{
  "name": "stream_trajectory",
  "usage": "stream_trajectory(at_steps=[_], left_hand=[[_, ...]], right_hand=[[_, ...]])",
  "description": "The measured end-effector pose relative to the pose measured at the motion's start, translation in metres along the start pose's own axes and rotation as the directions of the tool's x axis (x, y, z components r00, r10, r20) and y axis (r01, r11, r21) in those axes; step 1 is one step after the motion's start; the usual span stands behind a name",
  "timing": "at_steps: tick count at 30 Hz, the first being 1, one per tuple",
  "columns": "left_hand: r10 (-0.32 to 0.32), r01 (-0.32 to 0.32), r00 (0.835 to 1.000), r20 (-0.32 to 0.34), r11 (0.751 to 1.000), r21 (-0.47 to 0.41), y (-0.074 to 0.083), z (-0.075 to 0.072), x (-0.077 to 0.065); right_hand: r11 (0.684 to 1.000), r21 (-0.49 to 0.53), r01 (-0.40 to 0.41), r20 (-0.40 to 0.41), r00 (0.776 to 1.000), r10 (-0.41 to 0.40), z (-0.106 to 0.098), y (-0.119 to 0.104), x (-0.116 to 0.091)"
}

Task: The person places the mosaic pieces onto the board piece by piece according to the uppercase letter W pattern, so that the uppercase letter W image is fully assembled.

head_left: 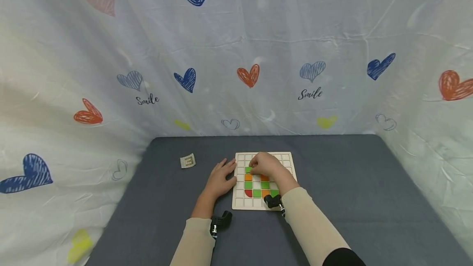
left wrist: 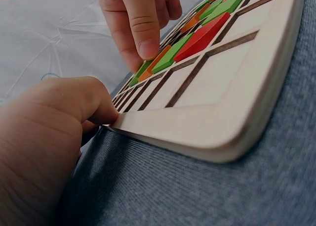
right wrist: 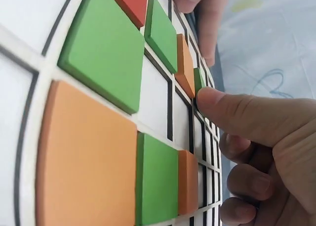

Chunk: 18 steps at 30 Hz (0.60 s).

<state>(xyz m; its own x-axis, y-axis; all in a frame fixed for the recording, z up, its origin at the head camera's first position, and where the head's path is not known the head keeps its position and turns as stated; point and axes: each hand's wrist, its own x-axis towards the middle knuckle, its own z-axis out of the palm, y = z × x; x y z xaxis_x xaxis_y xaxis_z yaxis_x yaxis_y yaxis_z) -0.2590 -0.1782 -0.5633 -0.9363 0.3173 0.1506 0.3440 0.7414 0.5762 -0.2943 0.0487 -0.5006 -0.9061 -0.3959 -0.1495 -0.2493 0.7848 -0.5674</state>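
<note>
A pale wooden grid board (head_left: 239, 205) lies on the dark table, with several green and orange square tiles and one red tile (head_left: 248, 193) with a rounded corner set in its cells. My right hand (head_left: 269, 165) is over the upper part of the board, thumb and fingertips at a green tile (head_left: 248, 170) in the left tile column. Just below that tile sits an orange tile (head_left: 248, 177). In the right wrist view, the thumb (right wrist: 212, 98) meets the green tile's near edge. My left hand (head_left: 219, 180) rests at the board's left edge, fingers extended, its fingertips touching the rim.
A small cream paper piece (head_left: 187, 161) with printed marks lies on the grey tablecloth (head_left: 166, 200), left of the board. Behind the table hangs a white curtain (head_left: 214, 106) printed with hearts. A black wrist camera (head_left: 272, 201) overlaps the board's lower right.
</note>
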Motion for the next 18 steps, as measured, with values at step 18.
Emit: stream_trajectory(at_steps=[18], left_hand=[[-0.014,0.014,1.0,-0.017,1.0,-0.013,-0.003,-0.001,0.003]], right_hand=[[0.997,-0.041,-0.058,-0.043,0.997,0.056,-0.008,0.003,-0.003]])
